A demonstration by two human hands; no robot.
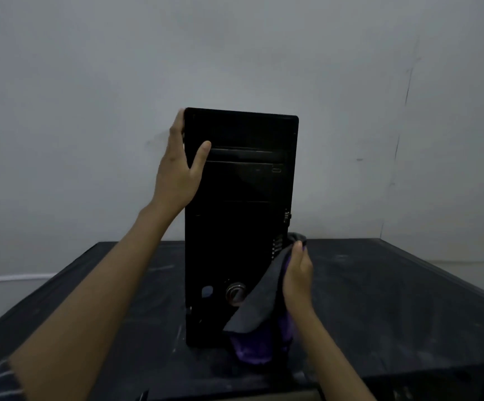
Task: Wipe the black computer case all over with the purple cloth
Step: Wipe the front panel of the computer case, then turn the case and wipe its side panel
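Note:
The black computer case (240,215) stands upright on the dark table (394,299), its front panel facing me. My left hand (180,166) grips the case's upper left edge, thumb on the front panel and fingers round the left side. My right hand (298,273) holds the purple cloth (256,328) against the case's lower right edge. The cloth shows a grey face on top and purple below, and hangs down over the case's bottom right corner to the table.
A pale grey wall (379,111) rises close behind the table. The table's dusty top extends to both sides of the case, with its edges at far right and front left. A white strip (12,277) runs along the wall at left.

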